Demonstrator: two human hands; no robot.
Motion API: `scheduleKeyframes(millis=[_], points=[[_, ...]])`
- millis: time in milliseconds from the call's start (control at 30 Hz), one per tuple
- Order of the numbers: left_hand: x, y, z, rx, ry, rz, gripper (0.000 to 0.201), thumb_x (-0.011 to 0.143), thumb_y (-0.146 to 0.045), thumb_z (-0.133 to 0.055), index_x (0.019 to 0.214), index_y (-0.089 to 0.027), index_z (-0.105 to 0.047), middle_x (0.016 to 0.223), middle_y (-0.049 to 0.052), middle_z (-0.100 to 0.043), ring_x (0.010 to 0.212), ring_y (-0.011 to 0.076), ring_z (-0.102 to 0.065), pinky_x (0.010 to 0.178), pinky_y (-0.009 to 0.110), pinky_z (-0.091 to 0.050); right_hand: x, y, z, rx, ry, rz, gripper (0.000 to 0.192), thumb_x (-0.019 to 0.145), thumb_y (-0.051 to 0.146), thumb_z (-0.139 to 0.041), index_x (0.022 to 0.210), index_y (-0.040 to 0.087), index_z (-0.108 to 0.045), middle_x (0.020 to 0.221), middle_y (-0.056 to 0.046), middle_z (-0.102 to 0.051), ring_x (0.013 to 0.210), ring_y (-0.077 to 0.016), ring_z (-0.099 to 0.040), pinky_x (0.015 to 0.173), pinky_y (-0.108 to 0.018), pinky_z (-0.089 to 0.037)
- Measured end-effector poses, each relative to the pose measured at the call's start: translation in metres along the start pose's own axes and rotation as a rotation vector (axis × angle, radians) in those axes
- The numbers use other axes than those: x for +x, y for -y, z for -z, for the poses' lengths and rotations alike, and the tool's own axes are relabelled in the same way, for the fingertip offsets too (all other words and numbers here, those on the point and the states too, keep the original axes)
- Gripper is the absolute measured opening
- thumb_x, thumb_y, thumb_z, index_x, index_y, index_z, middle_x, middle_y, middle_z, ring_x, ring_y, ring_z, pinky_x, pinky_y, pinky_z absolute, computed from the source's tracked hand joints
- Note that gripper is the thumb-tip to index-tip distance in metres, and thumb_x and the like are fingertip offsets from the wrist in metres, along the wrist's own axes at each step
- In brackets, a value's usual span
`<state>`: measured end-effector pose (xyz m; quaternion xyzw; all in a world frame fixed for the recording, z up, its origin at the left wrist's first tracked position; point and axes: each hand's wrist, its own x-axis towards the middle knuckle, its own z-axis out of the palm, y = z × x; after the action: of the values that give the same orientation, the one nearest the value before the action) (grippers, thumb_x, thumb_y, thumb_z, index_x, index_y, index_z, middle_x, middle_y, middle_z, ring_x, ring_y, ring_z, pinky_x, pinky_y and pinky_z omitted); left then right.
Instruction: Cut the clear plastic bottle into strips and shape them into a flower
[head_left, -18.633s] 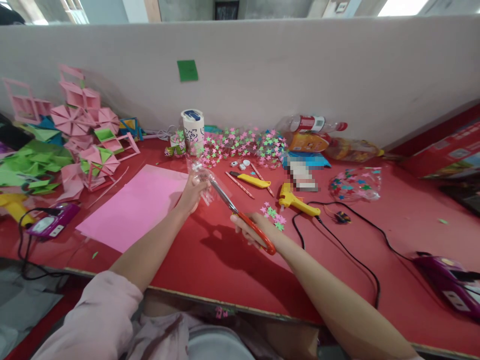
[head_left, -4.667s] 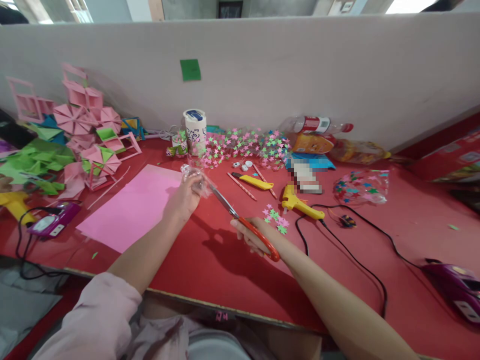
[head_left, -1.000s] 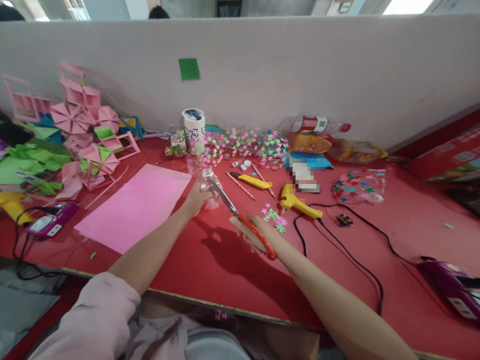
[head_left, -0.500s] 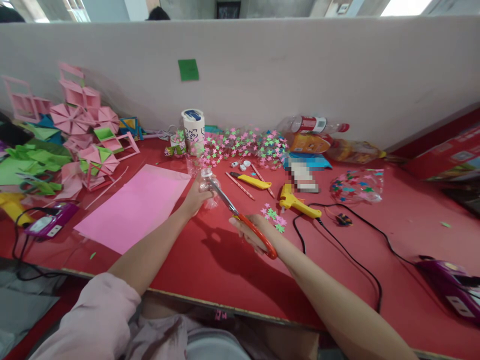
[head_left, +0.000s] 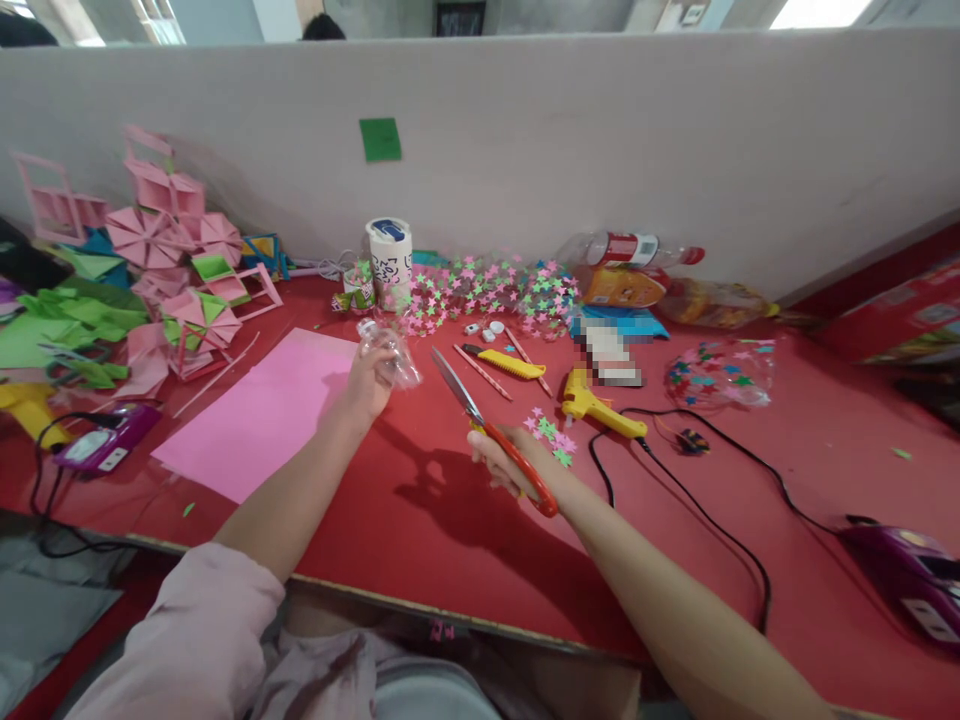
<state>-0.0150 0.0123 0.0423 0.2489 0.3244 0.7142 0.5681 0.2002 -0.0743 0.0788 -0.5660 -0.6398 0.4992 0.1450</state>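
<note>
Fingers of my left hand (head_left: pixel 367 385) wrap round a clear plastic bottle piece (head_left: pixel 403 362), its neck pointing up and left, its cut end toward the right. It is held near the right edge of a pink paper sheet (head_left: pixel 255 420). My right hand (head_left: pixel 501 462) grips a pair of scissors (head_left: pixel 517 465) with red handles. The blades look closed or nearly so and point up and left, apart from the plastic. Right of that hand lie several pink and green paper stars (head_left: pixel 551 437). A yellow utility knife (head_left: pixel 510 362) rests beyond the scissors.
Star-filled clear plastic (head_left: pixel 487 295) lines the back beside a white canister (head_left: pixel 390 262). A yellow glue gun (head_left: pixel 600 405) trails a black cord to the right. Pink paper models (head_left: pixel 176 235) crowd the left. Plastic bottles (head_left: pixel 630 248) lie at back right, near a bag of stars (head_left: pixel 720 372).
My left hand has drawn the bottle piece left, away from the scissors, and tilted it from upright onto a slant. The right hand and scissors have hardly moved.
</note>
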Motion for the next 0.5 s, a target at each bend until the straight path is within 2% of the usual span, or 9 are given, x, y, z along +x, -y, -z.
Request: scheduleKeyframes(millis=[133,300,500], points=[[0.0055,-0.0031,0.0033,-0.06,-0.011,0.071,0.027,0.058,-0.012,-0.063,0.083,-0.02,-0.057,0.069,-0.004,-0.065,0.063,0.0094,-0.063,0.063,0.021,-0.049,0.0004,0.0009,0.0042,-0.045,0.014,-0.043,0.054,0.081,0.072,-0.051,0.069,0.02,-0.051,0.042,0.008,-0.04,0.034,-0.0079,-0.042,0.042,-0.022,-0.038],[0.0038,-0.0028,0.0032,-0.093,-0.089,0.105,0.017,0.061,-0.012,-0.061,0.076,-0.019,-0.056,0.065,-0.003,-0.065,0.059,0.0099,-0.062,0.06,0.021,-0.051,-0.0029,0.0048,0.0051,-0.126,0.075,-0.108,0.059,0.075,0.077,-0.057,0.066,0.018,-0.053,0.044,0.006,-0.044,0.035,-0.0073,-0.045,0.039,-0.02,-0.036],[0.0006,-0.0014,0.0001,-0.085,-0.041,0.115,0.018,0.061,-0.013,-0.062,0.077,-0.019,-0.058,0.068,-0.002,-0.066,0.06,0.0098,-0.062,0.059,0.021,-0.051,-0.002,0.0033,0.0024,-0.087,0.092,-0.09,0.059,0.078,0.076,-0.053,0.067,0.018,-0.052,0.044,0.007,-0.044,0.034,-0.0072,-0.044,0.039,-0.02,-0.036]])
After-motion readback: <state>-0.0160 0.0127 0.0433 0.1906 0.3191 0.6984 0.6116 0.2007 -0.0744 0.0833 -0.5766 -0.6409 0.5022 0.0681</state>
